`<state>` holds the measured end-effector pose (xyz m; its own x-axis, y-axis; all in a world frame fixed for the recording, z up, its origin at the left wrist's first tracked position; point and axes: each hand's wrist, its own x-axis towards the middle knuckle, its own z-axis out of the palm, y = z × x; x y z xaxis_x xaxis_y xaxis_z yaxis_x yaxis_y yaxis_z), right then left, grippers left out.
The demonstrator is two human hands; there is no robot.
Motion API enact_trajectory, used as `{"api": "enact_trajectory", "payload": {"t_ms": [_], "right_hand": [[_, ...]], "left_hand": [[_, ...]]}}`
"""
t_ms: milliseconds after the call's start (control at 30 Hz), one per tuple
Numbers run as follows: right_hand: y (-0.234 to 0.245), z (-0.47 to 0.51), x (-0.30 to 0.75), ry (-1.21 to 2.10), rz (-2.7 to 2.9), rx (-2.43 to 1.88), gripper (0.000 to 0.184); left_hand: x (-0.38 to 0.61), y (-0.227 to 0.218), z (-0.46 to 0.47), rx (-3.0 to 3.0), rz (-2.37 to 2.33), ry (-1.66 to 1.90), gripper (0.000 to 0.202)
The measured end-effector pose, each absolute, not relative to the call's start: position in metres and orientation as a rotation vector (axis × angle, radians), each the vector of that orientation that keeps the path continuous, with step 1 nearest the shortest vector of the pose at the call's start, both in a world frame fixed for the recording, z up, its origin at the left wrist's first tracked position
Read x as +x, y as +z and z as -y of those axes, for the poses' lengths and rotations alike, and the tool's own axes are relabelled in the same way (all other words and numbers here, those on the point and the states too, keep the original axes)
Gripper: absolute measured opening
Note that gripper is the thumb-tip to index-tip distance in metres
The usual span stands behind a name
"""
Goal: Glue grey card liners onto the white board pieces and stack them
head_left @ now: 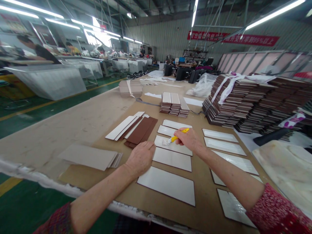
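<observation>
My right hand [189,139] is closed around the yellow handle of a brush [174,138]. The bristles touch a white rectangular panel [181,149], the third from the far end of a column of several. My left hand [140,158] lies flat at this panel's left edge, its fingertips partly hidden and no held object showing. Just beyond my left hand sit brown strips [143,130] and white strips [122,127]. Right of my right forearm, a second column of white panels [225,146] has a wet-looking shine; the forearm covers part of it.
A loose grey-beige stack [90,157] lies to the left. Farther back stand small piles of strips [172,104] and a beige bundle [131,88]. Tall tied stacks of brown-edged panels [234,100] rise at right, near a pale crumpled sheet [285,165]. Other people work at far left.
</observation>
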<state>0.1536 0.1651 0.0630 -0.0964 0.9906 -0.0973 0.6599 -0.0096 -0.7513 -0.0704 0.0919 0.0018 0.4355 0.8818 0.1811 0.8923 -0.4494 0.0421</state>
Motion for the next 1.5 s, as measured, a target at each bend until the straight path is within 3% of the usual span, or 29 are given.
{"api": "enact_trajectory", "payload": {"t_ms": [833, 1167, 1500], "right_hand": [[0.078, -0.139, 0.254, 0.861, 1.608, -1.819, 0.018], [0.077, -0.15, 0.167, 1.091, 1.445, -1.501, 0.029], [0.051, -0.166, 0.134, 1.036, 1.675, -1.586, 0.023]], "left_hand": [[-0.071, -0.001, -0.091, -2.563, 1.514, -0.282, 0.036], [-0.073, -0.006, -0.092, -2.556, 1.525, -0.372, 0.036], [-0.075, -0.007, -0.093, -2.57, 1.509, -0.41, 0.032]]}}
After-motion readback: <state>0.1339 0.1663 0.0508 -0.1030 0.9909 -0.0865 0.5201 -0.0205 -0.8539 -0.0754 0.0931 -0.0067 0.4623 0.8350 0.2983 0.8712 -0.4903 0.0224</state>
